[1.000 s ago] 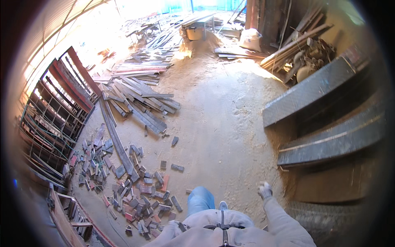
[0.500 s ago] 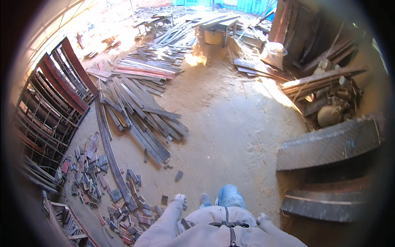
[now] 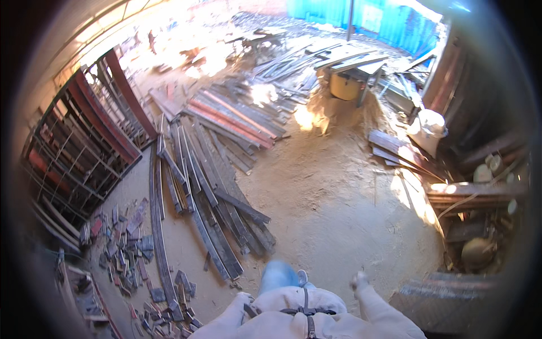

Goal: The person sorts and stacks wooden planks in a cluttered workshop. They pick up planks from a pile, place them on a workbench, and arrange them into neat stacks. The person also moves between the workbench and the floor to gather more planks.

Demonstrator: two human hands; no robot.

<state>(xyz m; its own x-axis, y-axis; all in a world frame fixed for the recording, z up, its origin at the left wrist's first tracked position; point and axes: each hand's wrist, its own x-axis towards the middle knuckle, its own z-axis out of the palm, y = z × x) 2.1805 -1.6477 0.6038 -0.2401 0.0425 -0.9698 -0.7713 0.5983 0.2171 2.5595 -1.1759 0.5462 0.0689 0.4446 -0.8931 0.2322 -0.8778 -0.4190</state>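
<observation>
My right hand [image 3: 359, 279] swings low in front of me over the sandy floor, its fingers loosely curled and nothing visible in them. Beside my waist at the left, my left hand [image 3: 243, 298] is small and partly hidden by the sleeve, so its fingers do not show well. Neither hand touches any of the wood. A fanned pile of long dark planks [image 3: 220, 198] lies ahead and to the left. Nearer my left arm are scattered short wood offcuts [image 3: 132, 248]. My left leg [image 3: 276, 277], in blue trousers, is forward.
A metal rack [image 3: 84, 135] holding boards stands at the left. Ahead, a yellow-sided machine table [image 3: 345, 86] bears planks, with sawdust around it. To the right are a white sack [image 3: 427, 130], stacked timber [image 3: 474, 189] and a large dark board [image 3: 446, 302] near my right arm.
I have stepped forward and my view has turned left. My right arm has swung forward and my left arm back. The plank pile now appears closer.
</observation>
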